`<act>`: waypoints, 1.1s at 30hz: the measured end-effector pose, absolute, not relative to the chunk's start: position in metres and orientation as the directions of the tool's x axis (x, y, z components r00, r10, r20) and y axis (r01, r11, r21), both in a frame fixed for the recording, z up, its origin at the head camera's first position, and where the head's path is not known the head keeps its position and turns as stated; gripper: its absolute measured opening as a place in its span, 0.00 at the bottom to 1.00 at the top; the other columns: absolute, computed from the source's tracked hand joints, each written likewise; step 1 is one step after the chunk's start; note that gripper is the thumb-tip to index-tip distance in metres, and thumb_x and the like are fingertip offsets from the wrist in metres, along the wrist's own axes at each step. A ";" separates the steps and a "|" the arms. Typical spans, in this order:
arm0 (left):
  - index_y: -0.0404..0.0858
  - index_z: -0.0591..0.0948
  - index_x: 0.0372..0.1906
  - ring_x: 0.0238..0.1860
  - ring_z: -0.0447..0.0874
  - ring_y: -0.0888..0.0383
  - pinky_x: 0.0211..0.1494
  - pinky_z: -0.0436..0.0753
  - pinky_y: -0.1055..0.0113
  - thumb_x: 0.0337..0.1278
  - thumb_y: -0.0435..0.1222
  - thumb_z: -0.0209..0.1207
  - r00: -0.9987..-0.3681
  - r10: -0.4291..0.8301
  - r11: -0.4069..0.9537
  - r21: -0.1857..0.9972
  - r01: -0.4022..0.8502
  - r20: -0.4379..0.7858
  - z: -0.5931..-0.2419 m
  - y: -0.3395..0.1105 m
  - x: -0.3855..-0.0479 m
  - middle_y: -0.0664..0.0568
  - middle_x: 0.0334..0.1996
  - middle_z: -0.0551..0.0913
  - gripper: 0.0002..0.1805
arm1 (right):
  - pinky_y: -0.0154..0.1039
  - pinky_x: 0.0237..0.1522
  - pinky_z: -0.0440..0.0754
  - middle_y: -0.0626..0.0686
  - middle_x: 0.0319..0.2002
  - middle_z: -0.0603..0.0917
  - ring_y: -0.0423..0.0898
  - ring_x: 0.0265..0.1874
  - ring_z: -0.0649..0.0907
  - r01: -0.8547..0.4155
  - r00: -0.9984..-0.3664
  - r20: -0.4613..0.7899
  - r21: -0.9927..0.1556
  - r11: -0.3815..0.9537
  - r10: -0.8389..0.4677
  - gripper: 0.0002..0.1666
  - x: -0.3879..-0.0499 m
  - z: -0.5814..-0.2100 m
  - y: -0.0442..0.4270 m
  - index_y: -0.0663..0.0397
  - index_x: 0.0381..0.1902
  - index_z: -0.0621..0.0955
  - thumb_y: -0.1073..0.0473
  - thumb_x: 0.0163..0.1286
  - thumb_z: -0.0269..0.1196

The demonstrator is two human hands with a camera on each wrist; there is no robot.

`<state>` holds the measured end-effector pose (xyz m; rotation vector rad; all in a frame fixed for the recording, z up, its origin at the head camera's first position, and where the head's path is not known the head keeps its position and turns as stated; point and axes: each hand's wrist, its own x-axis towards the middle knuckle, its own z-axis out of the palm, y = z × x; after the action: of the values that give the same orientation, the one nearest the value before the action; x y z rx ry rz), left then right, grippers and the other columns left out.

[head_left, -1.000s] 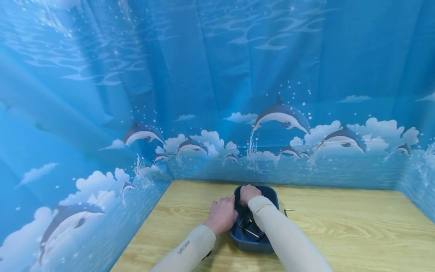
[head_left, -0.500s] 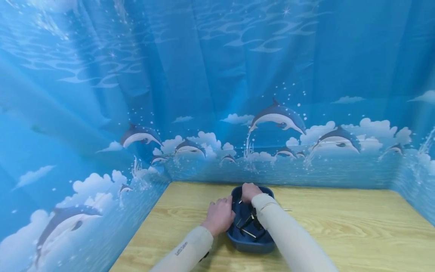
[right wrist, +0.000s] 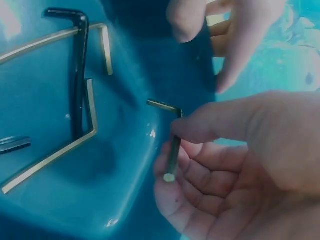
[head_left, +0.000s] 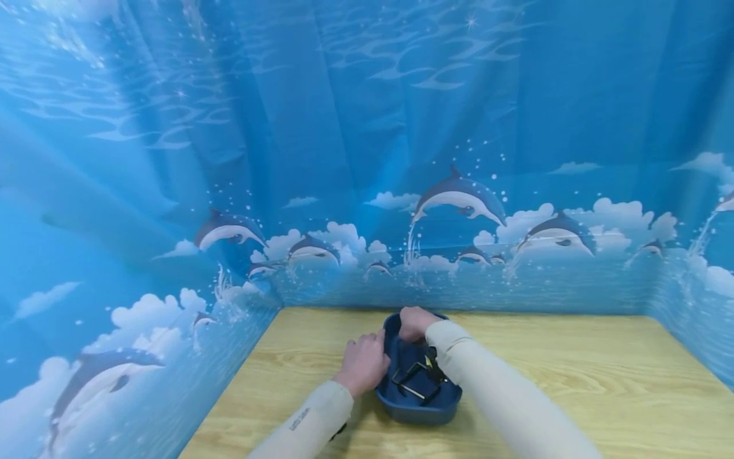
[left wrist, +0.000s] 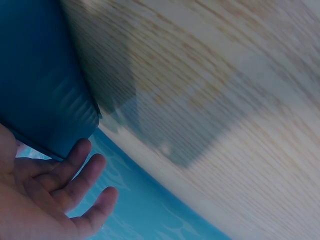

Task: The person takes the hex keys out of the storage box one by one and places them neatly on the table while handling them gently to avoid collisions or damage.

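Hex key (right wrist: 173, 156): in the right hand, inside the far end of the bin. Left to right: dolphin-print backdrop (head_left: 126, 268) stands at the left and behind. Left hand (head_left: 363, 363) sits at the bin's left side; right wrist view shows its thumb inside the wall, other fingers outside, so they pinch the wall, likely to steady the bin. Its outer fingers are a bit apart in the left wrist view.

Bin (head_left: 418, 415), dark blue, rests upright on the tabletop (head_left: 545, 376), within reach of both arms. Loose keys lie on its floor, some crossing, probably just dropped in with no order. Right hand (head_left: 415, 324) reaches in; thumb and curled fingers clamped on the key's shaft, bent short arm sticking out past the thumb. Likely a grip for control of the shaft.

Counts: two hands, one bin, one held key. In the bin, three keys plain: upper brass-toned key (right wrist: 40, 44), lower brass-toned key (right wrist: 50, 161), black key (right wrist: 79, 75). Plus one dark metal end (right wrist: 15, 144) at frame edge; cannot tell if it's a fourth. Small yellow bit (head_left: 429, 361) in head view, unclear what.
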<state>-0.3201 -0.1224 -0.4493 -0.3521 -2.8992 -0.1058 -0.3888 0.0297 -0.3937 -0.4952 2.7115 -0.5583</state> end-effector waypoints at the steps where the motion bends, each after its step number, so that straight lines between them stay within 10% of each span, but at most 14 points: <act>1: 0.37 0.73 0.69 0.54 0.83 0.46 0.58 0.79 0.40 0.67 0.42 0.57 -0.948 0.229 0.969 0.045 0.244 0.222 -0.449 -0.122 -0.320 0.43 0.53 0.85 0.28 | 0.38 0.15 0.61 0.47 0.11 0.67 0.42 0.10 0.65 -0.275 -0.880 -0.247 -0.430 0.860 -0.405 0.13 -0.387 -0.392 0.031 0.54 0.23 0.78 0.69 0.68 0.56; 16: 0.36 0.77 0.64 0.50 0.85 0.47 0.51 0.80 0.42 0.62 0.40 0.59 -0.926 0.236 0.965 0.043 0.260 0.296 -0.453 -0.123 -0.320 0.44 0.47 0.87 0.26 | 0.37 0.19 0.61 0.44 0.08 0.62 0.42 0.10 0.60 -0.362 -0.836 -0.175 -0.534 0.764 -0.519 0.26 -0.355 -0.362 0.062 0.47 0.08 0.67 0.69 0.62 0.59; 33: 0.36 0.76 0.65 0.53 0.84 0.46 0.55 0.80 0.41 0.62 0.40 0.59 -0.931 0.231 0.967 0.042 0.253 0.281 -0.454 -0.121 -0.322 0.43 0.52 0.86 0.27 | 0.37 0.30 0.76 0.47 0.18 0.77 0.41 0.18 0.72 -0.382 -0.849 -0.037 -0.645 0.662 -0.526 0.01 -0.328 -0.361 0.127 0.61 0.33 0.85 0.68 0.62 0.66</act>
<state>-0.3219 -0.1212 -0.4539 -0.3566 -2.8395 -0.1126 -0.3276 0.1267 -0.3612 -0.7373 2.6578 -0.9574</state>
